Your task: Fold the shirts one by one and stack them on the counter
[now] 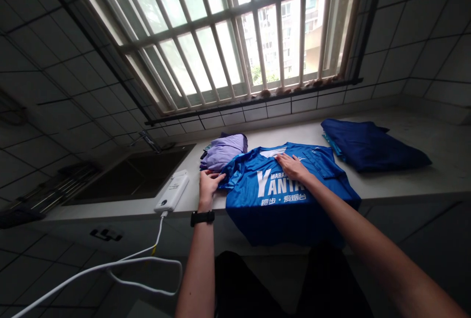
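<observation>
A blue T-shirt point(246, 203) with white lettering lies front up on the white counter, its lower part hanging over the front edge. At its left sleeve, my left hand point(209, 186), with a black band on the wrist, has its thumb and fingers closed on the sleeve edge. My right hand point(292, 167) rests flat on the chest just below the neckline, fingers stretched out and covering some letters. Close behind my left hand sits a pile of folded lilac and dark clothes point(227, 151).
Folded navy clothes point(371, 146) lie on the counter point(390, 183) at right. A white power bank point(172, 191) with a white cable point(91, 265) stands left of my left hand, beside a dark sink point(128, 175) with a faucet point(149, 140). A barred window point(235, 13) is behind.
</observation>
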Tool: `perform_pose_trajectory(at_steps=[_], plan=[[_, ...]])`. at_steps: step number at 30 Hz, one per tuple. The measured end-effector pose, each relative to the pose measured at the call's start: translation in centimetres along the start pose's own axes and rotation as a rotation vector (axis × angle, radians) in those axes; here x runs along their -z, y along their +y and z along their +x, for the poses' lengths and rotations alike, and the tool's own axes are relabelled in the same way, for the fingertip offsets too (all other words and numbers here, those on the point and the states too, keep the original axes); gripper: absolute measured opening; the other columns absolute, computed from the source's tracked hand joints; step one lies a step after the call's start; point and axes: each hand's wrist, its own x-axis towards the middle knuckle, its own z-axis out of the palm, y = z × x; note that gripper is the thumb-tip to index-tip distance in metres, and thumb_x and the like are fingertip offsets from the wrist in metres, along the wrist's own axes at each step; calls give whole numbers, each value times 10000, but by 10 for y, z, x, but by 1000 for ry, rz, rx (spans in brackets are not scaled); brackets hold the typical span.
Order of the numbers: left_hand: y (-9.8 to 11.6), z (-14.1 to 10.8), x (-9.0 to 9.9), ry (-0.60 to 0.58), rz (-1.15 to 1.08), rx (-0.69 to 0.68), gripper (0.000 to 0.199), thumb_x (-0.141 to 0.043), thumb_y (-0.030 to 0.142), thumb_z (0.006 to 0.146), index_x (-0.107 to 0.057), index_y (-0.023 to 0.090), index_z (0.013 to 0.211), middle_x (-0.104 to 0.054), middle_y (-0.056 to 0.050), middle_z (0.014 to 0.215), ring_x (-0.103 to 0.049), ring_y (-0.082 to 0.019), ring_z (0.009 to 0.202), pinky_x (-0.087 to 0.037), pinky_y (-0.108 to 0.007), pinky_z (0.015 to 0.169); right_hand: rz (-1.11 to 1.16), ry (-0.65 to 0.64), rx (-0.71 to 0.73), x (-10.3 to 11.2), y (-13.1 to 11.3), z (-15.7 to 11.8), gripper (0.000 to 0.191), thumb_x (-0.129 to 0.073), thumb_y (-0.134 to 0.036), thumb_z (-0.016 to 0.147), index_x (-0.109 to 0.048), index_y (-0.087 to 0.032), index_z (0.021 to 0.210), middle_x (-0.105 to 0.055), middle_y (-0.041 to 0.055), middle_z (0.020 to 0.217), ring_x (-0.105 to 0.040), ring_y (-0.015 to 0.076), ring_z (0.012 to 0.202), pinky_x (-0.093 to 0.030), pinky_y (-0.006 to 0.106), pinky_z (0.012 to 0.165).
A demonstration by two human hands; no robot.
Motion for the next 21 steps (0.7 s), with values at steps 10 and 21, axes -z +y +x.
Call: perform_pose_trajectory(at_steps=[10, 21], plan=[[50, -16, 8, 18, 406, -203, 115, -691, 321, 852, -682, 211, 820, -777, -85, 932, -723, -289, 989, -540, -397, 943, -33, -2, 2, -1, 1, 1, 594, -143, -291, 1104, -382, -280, 1648, -319, 34, 1735, -269, 235, 1611, -238, 527, 1302], [82, -29, -13, -284, -22, -92, 316, -689, 369, 907, -572, 201, 1148, -603, 50, 680, -512, -107, 483, -431, -219, 490, -29, -14, 12, 2, -1, -2, 611, -152, -279, 1088, -369, -226, 1656, -301, 62, 1739, -252, 260, 1617, -228, 549, 1306]])
